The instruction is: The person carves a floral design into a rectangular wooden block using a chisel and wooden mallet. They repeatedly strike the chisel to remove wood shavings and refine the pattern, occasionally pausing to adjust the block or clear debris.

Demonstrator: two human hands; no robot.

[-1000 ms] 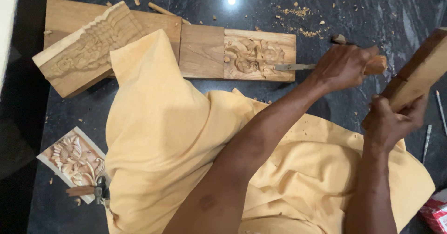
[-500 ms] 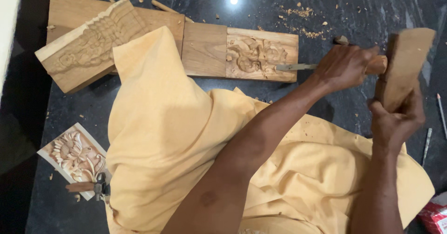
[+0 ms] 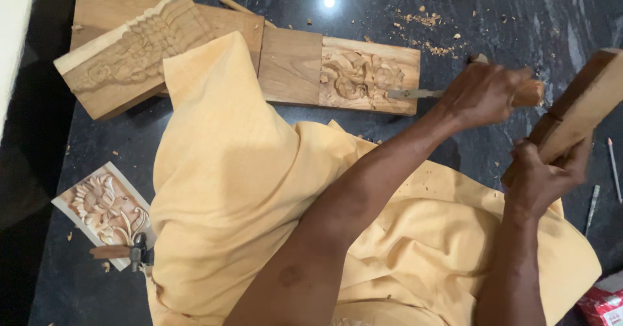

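Note:
My left hand is closed around a chisel, whose wooden handle sticks out to the right. The chisel's metal blade rests on the right end of a flat plank, at the edge of a relief carving. In my right hand is a thick wooden block used as a mallet. It is tilted up to the right, a short way off the chisel handle. A yellow cloth covers my lap and legs below the plank.
A large carved wooden block lies at upper left on the dark stone floor. A small flower-carved panel and a small hammer sit at lower left. Two thin tools and a red packet lie right. Wood chips are scattered.
The wooden block swung in upright against the chisel handle half a second ago and has now tilted back out to the right. The chisel hand stayed on the carving.

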